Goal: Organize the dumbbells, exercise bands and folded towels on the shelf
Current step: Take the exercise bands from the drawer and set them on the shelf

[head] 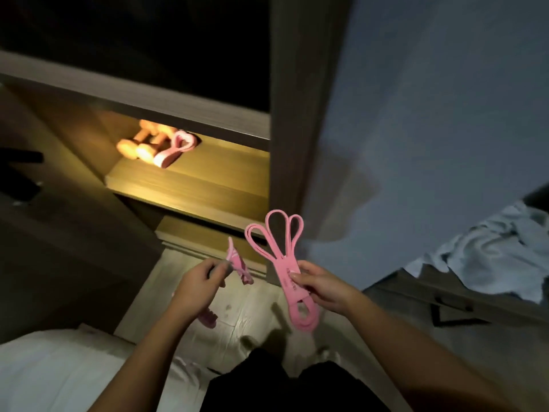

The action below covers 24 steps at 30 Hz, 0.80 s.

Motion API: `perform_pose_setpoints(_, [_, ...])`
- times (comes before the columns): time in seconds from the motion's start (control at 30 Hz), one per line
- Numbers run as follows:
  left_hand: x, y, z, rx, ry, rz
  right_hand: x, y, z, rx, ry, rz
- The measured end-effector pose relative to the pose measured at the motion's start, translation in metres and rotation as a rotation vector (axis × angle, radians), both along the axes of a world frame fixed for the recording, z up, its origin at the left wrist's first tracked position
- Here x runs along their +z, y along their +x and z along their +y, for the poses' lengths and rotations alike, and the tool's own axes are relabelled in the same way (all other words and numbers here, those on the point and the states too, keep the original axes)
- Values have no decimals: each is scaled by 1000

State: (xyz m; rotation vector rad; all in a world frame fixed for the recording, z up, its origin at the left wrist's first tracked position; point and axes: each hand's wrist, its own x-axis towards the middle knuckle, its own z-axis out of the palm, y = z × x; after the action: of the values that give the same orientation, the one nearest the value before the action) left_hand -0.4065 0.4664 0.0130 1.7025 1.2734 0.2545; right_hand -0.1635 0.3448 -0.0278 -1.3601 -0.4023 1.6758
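We held a folded pink band (pixel 282 260) in our right hand (pixel 323 286), thumb pressed across its flat middle and fingers curled behind it, so the loops fanned out above the hand and a shorter loop hung below. Our left hand (pixel 196 283), just beside the right, pinched a second band (pixel 236 261) between thumb and fingertips. That one was blurred, with one end poking up past the fingers and what looked like the rest of it trailing under the wrist.

Well above and ahead of both hands lay the lit shelf (pixel 193 179). It carried the dumbbells (pixel 139 145), and a shelved band (pixel 175 150) touched them on the side nearer our right hand. Far out beyond the right hand a pale cloth (pixel 490 254) lay crumpled; we could not tell whether it was one of the towels.

We judged the bands light, soft and springy: they would flop and unfold if taken by a single loop. The safest hold seemed to be the flat gathered middle, squeezing all the layers together, as the right hand did. The left hand's fingertip pinch near one end looked less secure, and that band would probably need regathering before it would lie neatly beside the one on the shelf.
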Motion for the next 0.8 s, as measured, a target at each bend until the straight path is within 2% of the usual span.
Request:
perform_pose_setpoints(0.37, [7, -77, 68, 188, 30, 15, 0, -79, 138, 159, -41, -32])
perform_pose_setpoints(0.8, [-19, -101, 198, 370, -4, -3, -9, -102, 302, 302, -123, 1])
